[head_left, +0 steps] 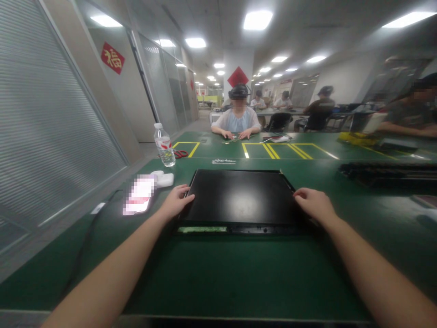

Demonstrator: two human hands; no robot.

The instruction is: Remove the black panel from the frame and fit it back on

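Observation:
A black LCD display panel lies before me on the green table, its dark face up and reflecting a ceiling light. Along its near edge runs a narrow strip, partly a green circuit board. My left hand holds the panel's left edge, thumb on top and fingers along the side. At the opposite edge, my right hand has its fingers closed on the right side of the panel. The undersides of both edges are hidden.
Left of the panel are a lit phone, a white earbud case, a water bottle and red-handled scissors. Dark frames are stacked at right. Across the table sits a person; a blurred person is at right.

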